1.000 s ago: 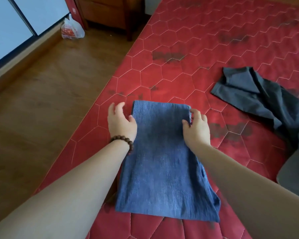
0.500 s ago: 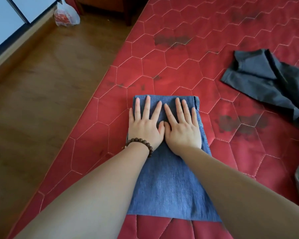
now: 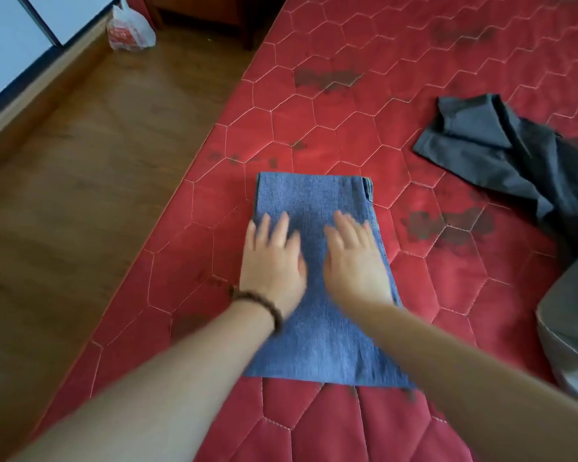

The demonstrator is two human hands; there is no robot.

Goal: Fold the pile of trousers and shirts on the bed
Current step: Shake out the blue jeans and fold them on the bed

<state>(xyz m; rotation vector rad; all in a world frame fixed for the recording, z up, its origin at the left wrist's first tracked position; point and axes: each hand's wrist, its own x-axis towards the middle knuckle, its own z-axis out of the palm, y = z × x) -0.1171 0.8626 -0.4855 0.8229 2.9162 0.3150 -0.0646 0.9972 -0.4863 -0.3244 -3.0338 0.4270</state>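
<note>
Moved: both palms had slid back toward me along the folded denim trousers (image 3: 317, 278) since half a second earlier. Left hand (image 3: 272, 258) and right hand (image 3: 356, 258): flat, fingers straight, pressing, grasping nothing. Trousers: near the mattress's (image 3: 414, 48) left edge, long axis running away from me, far fold beyond my fingertips; both hands equally near. Dark grey garment (image 3: 514, 151): toward the right edge, unfolded.
</note>
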